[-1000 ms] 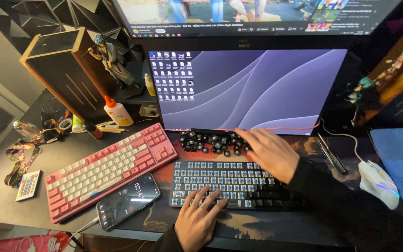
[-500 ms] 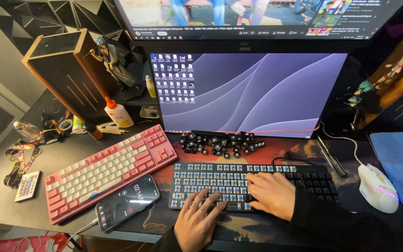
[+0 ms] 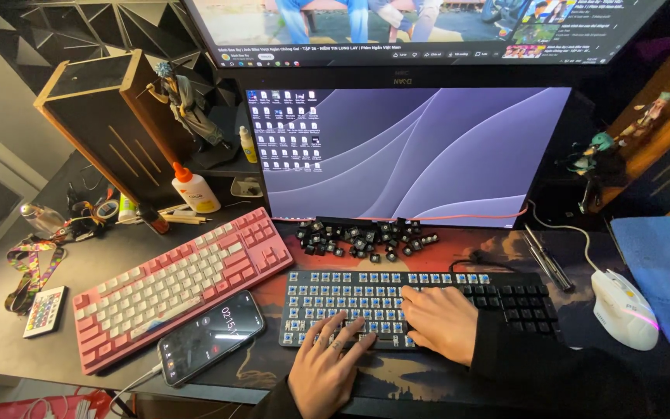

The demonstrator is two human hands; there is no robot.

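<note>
Low in the frame both hands, left hand (image 3: 326,371) and right hand (image 3: 437,320), lay spread on a black keyboard (image 3: 420,309) with bared blue switches, loose black keycaps (image 3: 366,236) piled just above it and a pink keyboard (image 3: 180,283) to its left.

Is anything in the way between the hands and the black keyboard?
No, nothing visible. The left hand and right hand both rest directly on the black keyboard, on its bare blue switches. The loose keycaps lie behind it.
</note>
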